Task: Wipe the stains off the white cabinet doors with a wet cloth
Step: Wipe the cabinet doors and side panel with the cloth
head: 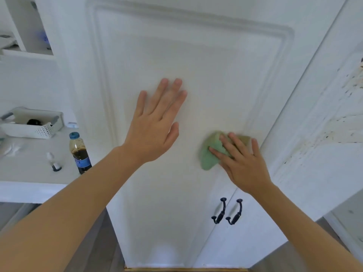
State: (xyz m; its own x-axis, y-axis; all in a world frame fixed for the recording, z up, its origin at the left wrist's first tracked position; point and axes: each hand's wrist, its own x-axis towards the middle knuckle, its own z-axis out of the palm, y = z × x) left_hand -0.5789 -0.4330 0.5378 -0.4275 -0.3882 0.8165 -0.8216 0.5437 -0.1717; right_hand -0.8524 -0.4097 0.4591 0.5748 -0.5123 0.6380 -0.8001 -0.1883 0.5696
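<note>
Centrally, two white cabinet doors, two dark handles, one green cloth. Left hand flat, fingers straight, grasping nothing; right hand presses cloth, fingers spread.

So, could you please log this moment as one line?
left hand flat on left door | right hand presses green cloth | right door stained

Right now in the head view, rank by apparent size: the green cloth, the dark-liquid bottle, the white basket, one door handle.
1. white basket
2. green cloth and bottle, too alike to rank
3. door handle
</note>
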